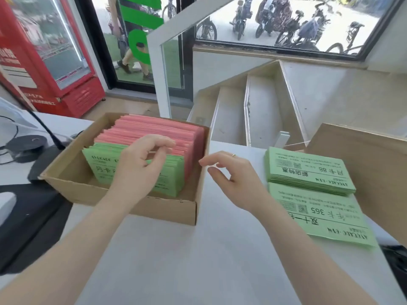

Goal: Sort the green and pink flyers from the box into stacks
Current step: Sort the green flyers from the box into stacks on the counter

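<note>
A cardboard box (pixel 141 210) on the white table holds upright flyers: green flyers (pixel 174 175) at the front, pink flyers (pixel 158 128) behind them. My left hand (pixel 141 164) hovers over the green flyers in the box, fingers loosely curled, holding nothing I can see. My right hand (pixel 229 175) hangs just right of the box's edge, fingers relaxed and empty, a ring on one finger. Two green stacks lie on the table to the right: a thick far stack (pixel 308 170) and a flatter near stack (pixel 319 219).
A cardboard lid or second box (pixel 365 164) stands at the right behind the stacks. A black mat (pixel 28 219), cables and a round black device (pixel 26 144) lie at the left. Beyond the table edge, stairs (pixel 259 111) drop away.
</note>
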`<action>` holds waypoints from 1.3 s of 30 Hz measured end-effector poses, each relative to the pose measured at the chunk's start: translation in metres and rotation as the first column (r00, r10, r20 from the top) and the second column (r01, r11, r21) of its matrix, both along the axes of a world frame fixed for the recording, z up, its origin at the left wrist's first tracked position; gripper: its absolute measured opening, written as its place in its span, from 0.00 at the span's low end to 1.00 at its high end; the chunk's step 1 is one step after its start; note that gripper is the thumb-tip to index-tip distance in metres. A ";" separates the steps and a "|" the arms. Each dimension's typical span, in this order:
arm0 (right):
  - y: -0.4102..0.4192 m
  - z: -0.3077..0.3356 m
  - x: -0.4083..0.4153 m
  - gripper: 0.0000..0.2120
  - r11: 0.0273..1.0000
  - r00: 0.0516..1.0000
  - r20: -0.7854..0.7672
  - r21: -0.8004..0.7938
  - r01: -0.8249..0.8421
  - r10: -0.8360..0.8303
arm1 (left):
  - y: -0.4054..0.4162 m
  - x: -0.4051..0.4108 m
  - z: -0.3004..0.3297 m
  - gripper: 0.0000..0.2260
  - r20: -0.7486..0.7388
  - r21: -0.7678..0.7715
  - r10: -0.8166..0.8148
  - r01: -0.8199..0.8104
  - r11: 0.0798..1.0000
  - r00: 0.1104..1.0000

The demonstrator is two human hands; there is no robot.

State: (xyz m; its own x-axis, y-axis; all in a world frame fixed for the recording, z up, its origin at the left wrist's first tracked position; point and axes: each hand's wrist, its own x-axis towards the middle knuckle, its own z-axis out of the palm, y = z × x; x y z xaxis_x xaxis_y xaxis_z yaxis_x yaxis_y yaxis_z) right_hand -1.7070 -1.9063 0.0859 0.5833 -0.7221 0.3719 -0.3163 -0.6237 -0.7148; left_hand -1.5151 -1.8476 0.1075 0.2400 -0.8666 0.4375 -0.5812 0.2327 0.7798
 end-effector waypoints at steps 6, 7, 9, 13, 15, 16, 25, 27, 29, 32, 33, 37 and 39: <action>0.015 0.001 0.097 0.12 0.995 0.971 -0.237 -0.095 -0.002 -0.021 | -0.008 0.132 -0.012 0.10 0.342 0.005 -0.013 0.012 1.000 0.940; 0.019 0.001 0.113 0.13 0.994 0.957 -0.283 -0.110 0.025 -0.056 | -0.010 0.150 -0.013 0.09 0.376 0.024 -0.058 0.053 0.998 0.925; 0.027 0.003 0.143 0.15 0.990 0.929 -0.353 -0.123 0.070 -0.110 | -0.016 0.182 -0.016 0.11 0.454 0.056 -0.188 0.183 0.982 0.871; 0.033 -0.001 0.182 0.17 0.983 0.885 -0.432 -0.130 0.130 -0.174 | -0.033 0.220 -0.023 0.17 0.517 0.346 -0.500 0.365 0.865 0.695; 0.034 -0.003 0.190 0.18 0.978 0.860 -0.465 -0.104 0.181 -0.208 | -0.036 0.224 -0.027 0.19 0.543 0.464 -0.576 0.354 0.812 0.611; 0.035 -0.003 0.193 0.19 0.974 0.847 -0.482 -0.097 0.205 -0.226 | -0.037 0.224 -0.030 0.19 0.554 0.476 -0.594 0.363 0.801 0.584; 0.038 -0.007 0.201 0.15 0.933 0.797 -0.484 -0.181 0.312 -0.361 | -0.037 0.225 -0.040 0.25 0.623 0.442 -0.559 0.343 0.829 0.547; 0.039 -0.007 0.202 0.11 0.931 0.800 -0.479 -0.226 0.286 -0.362 | -0.036 0.224 -0.039 0.27 0.633 0.442 -0.558 0.341 0.829 0.537; 0.041 -0.006 0.203 0.10 0.939 0.772 -0.537 -0.245 0.242 -0.339 | -0.035 0.224 -0.039 0.30 0.639 0.439 -0.557 0.344 0.830 0.530; 0.043 -0.003 0.205 0.10 0.927 0.688 -0.624 -0.211 0.309 -0.371 | -0.037 0.224 -0.042 0.30 0.661 0.407 -0.540 0.356 0.841 0.522; 0.043 -0.003 0.206 0.10 0.916 0.658 -0.642 -0.213 0.339 -0.393 | -0.037 0.224 -0.044 0.29 0.672 0.379 -0.527 0.370 0.848 0.520; 0.045 -0.005 0.210 0.10 0.901 0.590 -0.704 -0.174 0.397 -0.395 | -0.033 0.228 -0.048 0.19 0.736 0.203 -0.443 0.458 0.865 0.512; 0.043 -0.004 0.208 0.10 0.896 0.556 -0.744 -0.129 0.424 -0.370 | -0.031 0.227 -0.046 0.14 0.769 0.176 -0.429 0.489 0.855 0.473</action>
